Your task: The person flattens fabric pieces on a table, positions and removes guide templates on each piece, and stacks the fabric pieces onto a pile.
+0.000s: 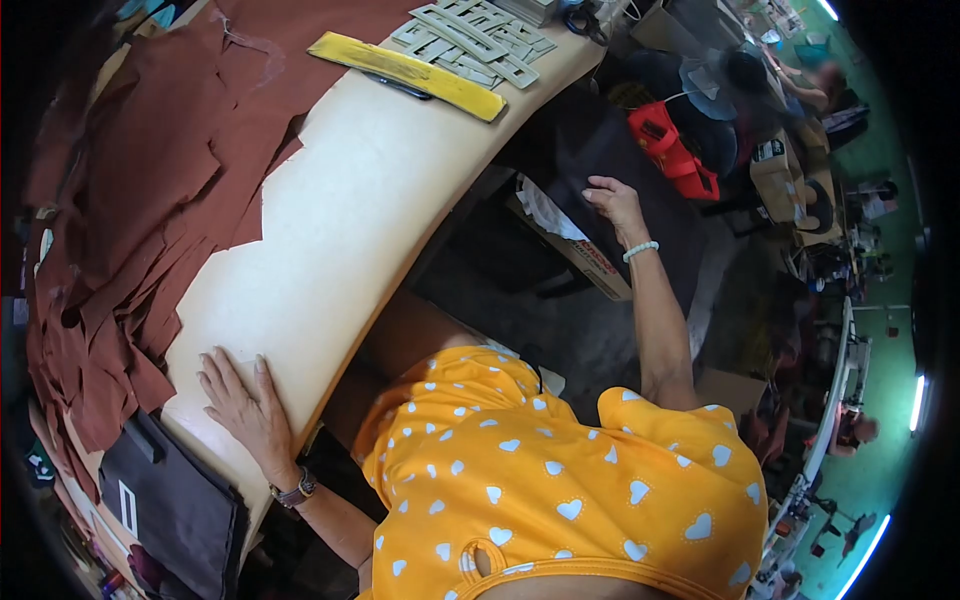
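Note:
My left hand [243, 412], with a watch on its wrist, lies palm down on the pale tabletop [330, 215], fingers stretched out. It rests close to the ragged edge of a brown cloth [160, 150] spread in layers. My right hand [614, 207], with a beaded bracelet, is raised off the table's edge. Its fingers are closed on a dark cloth [655, 185] that hangs beside a cardboard box [600, 270]. Another stack of dark cloth [175, 505] lies near my left hand, with a pale rectangular frame [128, 508] on it.
Across the table's far end lie a yellow ruler [410, 76], a black pen [398, 87] and several pale frame-shaped templates [475, 40]. Scissors [583, 22] sit at the corner. Beyond are a red bag [670, 150], cardboard boxes [778, 175] and other people.

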`<state>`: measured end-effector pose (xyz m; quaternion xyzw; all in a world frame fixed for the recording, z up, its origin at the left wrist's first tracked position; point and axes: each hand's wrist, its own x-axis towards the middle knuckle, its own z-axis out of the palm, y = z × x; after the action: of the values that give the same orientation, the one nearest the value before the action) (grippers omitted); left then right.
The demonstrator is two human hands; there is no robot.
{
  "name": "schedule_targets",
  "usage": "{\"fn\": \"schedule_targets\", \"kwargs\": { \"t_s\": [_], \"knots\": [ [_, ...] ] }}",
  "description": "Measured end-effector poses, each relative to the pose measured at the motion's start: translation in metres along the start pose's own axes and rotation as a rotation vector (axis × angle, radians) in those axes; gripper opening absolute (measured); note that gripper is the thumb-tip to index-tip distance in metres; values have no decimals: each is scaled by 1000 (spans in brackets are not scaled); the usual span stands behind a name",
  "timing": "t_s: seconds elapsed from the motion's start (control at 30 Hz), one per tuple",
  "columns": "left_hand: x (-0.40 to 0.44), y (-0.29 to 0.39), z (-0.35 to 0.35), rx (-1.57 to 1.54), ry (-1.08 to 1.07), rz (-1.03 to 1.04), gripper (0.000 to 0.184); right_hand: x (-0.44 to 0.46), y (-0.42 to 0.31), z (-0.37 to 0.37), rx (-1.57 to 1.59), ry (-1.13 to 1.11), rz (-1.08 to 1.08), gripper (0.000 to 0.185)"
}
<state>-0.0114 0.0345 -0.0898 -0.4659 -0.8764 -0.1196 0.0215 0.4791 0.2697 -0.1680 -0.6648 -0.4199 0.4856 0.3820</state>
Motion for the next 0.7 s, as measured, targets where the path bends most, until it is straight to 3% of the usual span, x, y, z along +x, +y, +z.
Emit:
{"fn": "schedule_targets", "kwargs": {
  "t_s": [0.7],
  "knots": [
    [-1, -1, 1, -32, 9, 1, 58, 4, -1, -2, 78, -101, 28, 50]
  ]
}}
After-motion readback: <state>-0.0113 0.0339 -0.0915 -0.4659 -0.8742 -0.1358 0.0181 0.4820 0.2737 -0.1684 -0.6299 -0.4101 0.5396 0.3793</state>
